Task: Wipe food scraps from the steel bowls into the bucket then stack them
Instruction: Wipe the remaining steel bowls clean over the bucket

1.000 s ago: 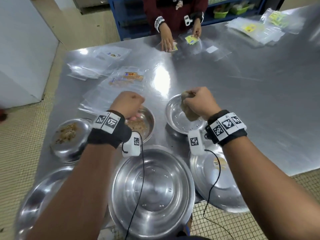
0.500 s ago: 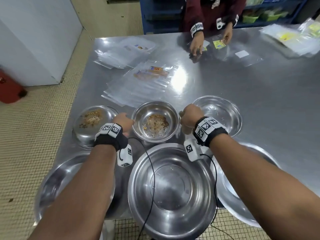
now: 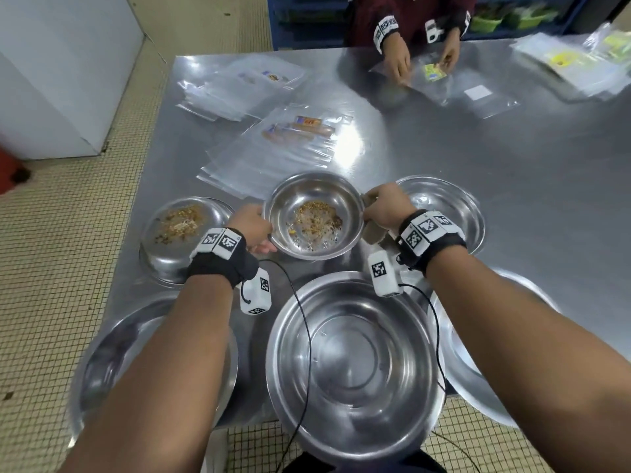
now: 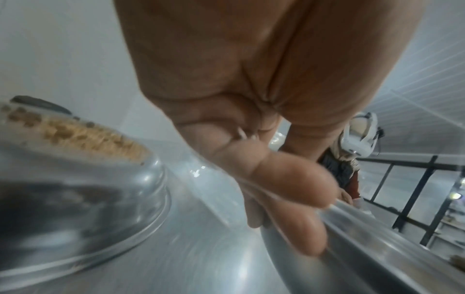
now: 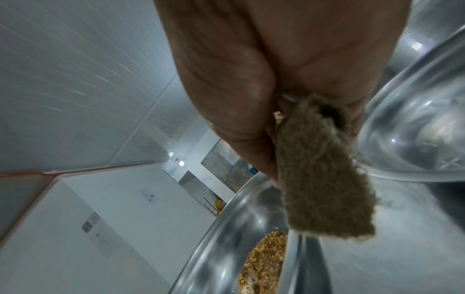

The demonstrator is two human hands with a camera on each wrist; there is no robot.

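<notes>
A small steel bowl with food scraps (image 3: pixel 314 216) sits mid-table between my hands. My left hand (image 3: pixel 263 230) pinches its left rim, thumb on top; the left wrist view shows the fingers (image 4: pixel 297 191) curled over that rim (image 4: pixel 377 244). My right hand (image 3: pixel 372 204) grips a brown cloth (image 5: pixel 322 179) and sits against the bowl's right rim (image 5: pixel 226 228). A second bowl with scraps (image 3: pixel 181 230) stands to the left. A clean small bowl (image 3: pixel 447 206) stands to the right. No bucket is in view.
A big empty steel bowl (image 3: pixel 355 363) lies at the near edge under my wrists, with larger bowls left (image 3: pixel 112 356) and right (image 3: pixel 478 363). Clear plastic bags (image 3: pixel 273 148) lie beyond. Another person's hands (image 3: pixel 399 63) work at the far side. A red object (image 3: pixel 8 172) stands on the floor.
My right hand left the clean right bowl with the cloth and came to the middle bowl's right rim. My left hand took hold of that bowl's left rim.
</notes>
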